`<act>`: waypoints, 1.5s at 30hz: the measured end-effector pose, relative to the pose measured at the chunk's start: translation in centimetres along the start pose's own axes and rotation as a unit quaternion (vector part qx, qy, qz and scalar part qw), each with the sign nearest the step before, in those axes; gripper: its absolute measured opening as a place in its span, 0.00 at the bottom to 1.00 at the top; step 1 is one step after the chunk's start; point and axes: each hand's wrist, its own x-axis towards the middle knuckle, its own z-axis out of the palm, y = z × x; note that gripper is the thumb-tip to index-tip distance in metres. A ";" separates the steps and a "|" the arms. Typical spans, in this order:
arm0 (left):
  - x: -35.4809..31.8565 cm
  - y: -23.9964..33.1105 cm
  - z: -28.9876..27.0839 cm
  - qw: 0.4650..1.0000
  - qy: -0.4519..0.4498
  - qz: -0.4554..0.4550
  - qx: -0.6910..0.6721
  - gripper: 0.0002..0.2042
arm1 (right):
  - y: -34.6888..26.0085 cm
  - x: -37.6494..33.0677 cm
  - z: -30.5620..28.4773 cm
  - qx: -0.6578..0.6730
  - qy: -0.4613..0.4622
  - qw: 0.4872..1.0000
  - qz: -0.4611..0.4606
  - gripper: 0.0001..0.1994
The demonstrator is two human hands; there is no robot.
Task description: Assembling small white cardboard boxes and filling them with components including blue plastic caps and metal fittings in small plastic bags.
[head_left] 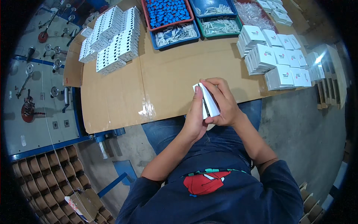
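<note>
In front of my body, over the near edge of the cardboard-covered table (175, 78), both hands hold a white box-shaped piece (211, 105). A dark gap runs along its side between two white parts. My left hand (194, 120) is closed on the left side, thumb pressed along the edge. Wrapped round the right side and far end are the fingers of my right hand (226, 102), with its thumb near the close end. My palms hide part of the piece, so its exact kind cannot be told.
Stacks of white slotted blocks (117, 41) stand at the back left, white square boxes (281, 59) at the right. Between them are a red bin of blue parts (167, 13), blue and green bins (220, 26) of pale slim pieces, and clear plastic bags (255, 15). A cardboard divider (56, 164) lies lower left.
</note>
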 end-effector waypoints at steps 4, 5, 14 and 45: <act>0.1 -0.7 -0.4 1.000 -0.003 0.007 -0.010 0.30 | 0.2 -0.4 0.7 0.022 0.040 0.999 -0.004 0.49; 0.2 -0.8 -0.4 1.000 0.012 0.004 -0.010 0.30 | 0.4 -0.5 0.8 0.022 0.042 0.999 -0.003 0.49; 1.9 -1.8 -1.3 0.996 0.061 0.061 0.024 0.30 | 1.1 -0.9 0.5 0.025 0.004 1.000 0.002 0.47; 3.4 -2.7 -8.0 0.581 0.061 0.642 0.496 0.40 | -6.3 -0.6 4.0 0.432 0.021 0.819 0.378 0.24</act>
